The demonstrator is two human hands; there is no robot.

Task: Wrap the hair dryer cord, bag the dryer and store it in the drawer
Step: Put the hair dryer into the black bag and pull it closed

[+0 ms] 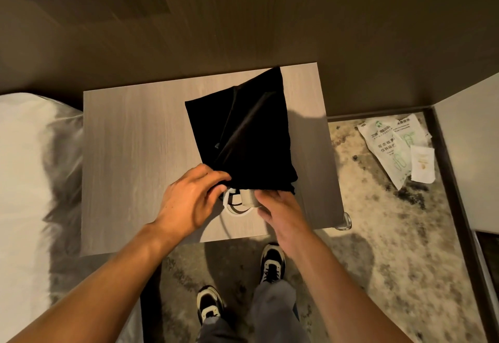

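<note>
A black cloth bag [248, 132] lies on the wooden nightstand [129, 153], its mouth toward me. A white hair dryer handle with its looped white cord [237, 203] sticks out of the bag's mouth; the dryer's body is hidden inside. My left hand [189, 202] pinches the bag's near-left edge at the opening. My right hand [280, 210] grips the white handle end just below the bag's mouth.
A bed with white bedding [24, 194] stands to the left of the nightstand. White slipper wrappers [397, 148] lie on the patterned carpet at the right. A clear corner guard [344, 221] sits on the nightstand's near-right corner. My shoes [272, 261] stand below.
</note>
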